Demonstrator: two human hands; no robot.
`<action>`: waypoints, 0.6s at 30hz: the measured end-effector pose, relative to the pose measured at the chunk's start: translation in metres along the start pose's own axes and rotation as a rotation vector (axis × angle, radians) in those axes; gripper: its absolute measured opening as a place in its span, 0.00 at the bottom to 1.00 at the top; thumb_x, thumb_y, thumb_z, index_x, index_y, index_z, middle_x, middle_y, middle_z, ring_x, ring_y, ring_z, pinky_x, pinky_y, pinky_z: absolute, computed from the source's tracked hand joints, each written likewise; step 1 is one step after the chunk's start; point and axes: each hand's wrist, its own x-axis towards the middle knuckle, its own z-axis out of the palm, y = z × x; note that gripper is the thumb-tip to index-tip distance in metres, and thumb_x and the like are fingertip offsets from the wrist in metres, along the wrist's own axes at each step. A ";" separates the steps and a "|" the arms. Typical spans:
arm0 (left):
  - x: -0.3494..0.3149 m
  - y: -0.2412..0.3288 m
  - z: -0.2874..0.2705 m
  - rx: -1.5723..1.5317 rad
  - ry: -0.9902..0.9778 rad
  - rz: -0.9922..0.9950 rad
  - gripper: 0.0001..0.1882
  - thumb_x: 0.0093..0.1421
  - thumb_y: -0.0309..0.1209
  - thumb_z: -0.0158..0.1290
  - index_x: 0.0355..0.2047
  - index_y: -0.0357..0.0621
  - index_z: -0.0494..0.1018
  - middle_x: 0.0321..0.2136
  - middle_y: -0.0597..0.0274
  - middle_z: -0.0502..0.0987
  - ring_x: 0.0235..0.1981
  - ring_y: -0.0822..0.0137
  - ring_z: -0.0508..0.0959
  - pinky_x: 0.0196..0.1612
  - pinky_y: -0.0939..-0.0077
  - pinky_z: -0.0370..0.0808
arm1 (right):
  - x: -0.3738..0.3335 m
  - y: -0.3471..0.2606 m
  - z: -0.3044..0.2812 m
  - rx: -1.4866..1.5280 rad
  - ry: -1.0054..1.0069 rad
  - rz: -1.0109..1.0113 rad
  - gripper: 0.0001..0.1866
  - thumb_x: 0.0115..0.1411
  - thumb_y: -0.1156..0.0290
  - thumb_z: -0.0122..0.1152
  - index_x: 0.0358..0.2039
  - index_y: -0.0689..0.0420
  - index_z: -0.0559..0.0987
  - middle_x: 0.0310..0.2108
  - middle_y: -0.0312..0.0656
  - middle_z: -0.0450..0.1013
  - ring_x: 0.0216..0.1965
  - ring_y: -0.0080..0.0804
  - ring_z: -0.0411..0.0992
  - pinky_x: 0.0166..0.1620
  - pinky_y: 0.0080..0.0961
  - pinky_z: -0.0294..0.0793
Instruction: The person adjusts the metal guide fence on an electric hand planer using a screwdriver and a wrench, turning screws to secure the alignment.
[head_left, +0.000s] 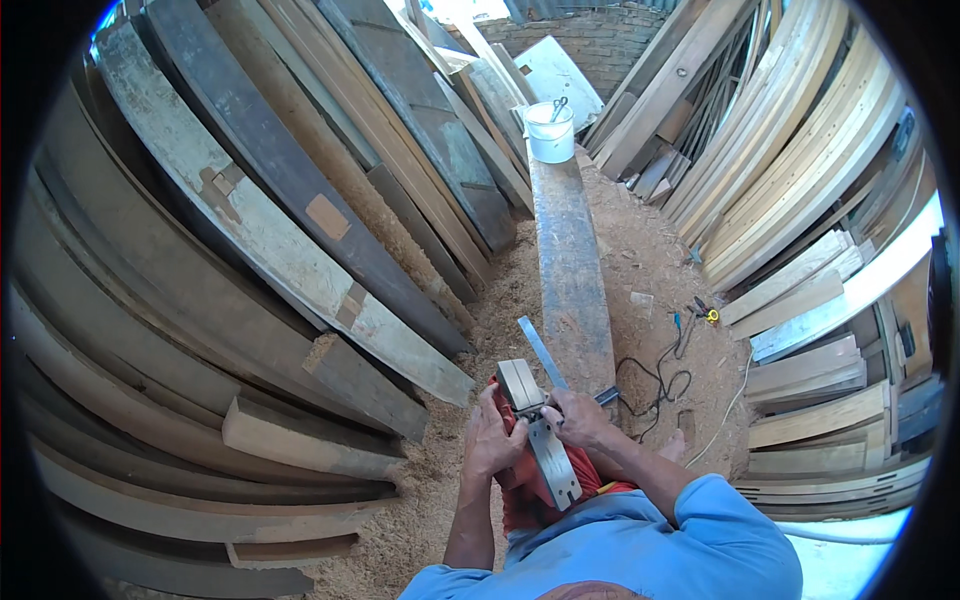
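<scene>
An electric hand planer with a red body lies upside down over my lap, its pale metal sole facing up. My left hand grips its side, with the thumb beside the gap between the two sole plates. In my right hand is a try square. Its pale blade points up and away to the left, and its dark stock sticks out at the right of the hand. My right fingertips are at the planer's cutter gap, where small details are hidden by the fingers.
A long worn plank stretches ahead, with a white bucket on its far end. Dark cable and yellow-handled pliers lie on the shavings-covered floor at the right. Leaning boards line the left; stacked lumber lines the right.
</scene>
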 end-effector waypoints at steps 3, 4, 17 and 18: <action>0.000 -0.005 0.000 -0.033 0.020 -0.011 0.42 0.59 0.34 0.61 0.69 0.36 0.52 0.61 0.29 0.69 0.63 0.35 0.71 0.67 0.49 0.68 | -0.011 -0.016 -0.008 -0.052 -0.025 -0.069 0.17 0.66 0.64 0.57 0.52 0.58 0.75 0.39 0.58 0.80 0.45 0.61 0.79 0.49 0.55 0.76; 0.000 -0.004 -0.001 -0.038 0.017 -0.033 0.41 0.60 0.32 0.60 0.68 0.35 0.53 0.62 0.30 0.69 0.65 0.36 0.70 0.68 0.50 0.67 | -0.017 -0.025 -0.014 -0.076 -0.017 -0.097 0.17 0.65 0.66 0.57 0.51 0.59 0.74 0.37 0.58 0.80 0.45 0.61 0.79 0.49 0.55 0.76; 0.008 -0.020 0.011 -0.053 0.102 0.160 0.40 0.61 0.34 0.57 0.69 0.36 0.52 0.61 0.29 0.70 0.62 0.32 0.71 0.65 0.48 0.69 | -0.040 -0.003 -0.020 -0.172 0.131 -0.275 0.18 0.58 0.75 0.56 0.51 0.55 0.75 0.29 0.56 0.78 0.36 0.61 0.79 0.44 0.57 0.76; 0.013 -0.026 0.019 -0.047 0.111 0.196 0.40 0.61 0.34 0.56 0.69 0.35 0.52 0.61 0.30 0.69 0.63 0.33 0.71 0.66 0.49 0.68 | -0.041 0.001 -0.023 -0.209 0.151 -0.324 0.16 0.60 0.72 0.57 0.49 0.55 0.75 0.30 0.56 0.79 0.36 0.61 0.79 0.41 0.56 0.77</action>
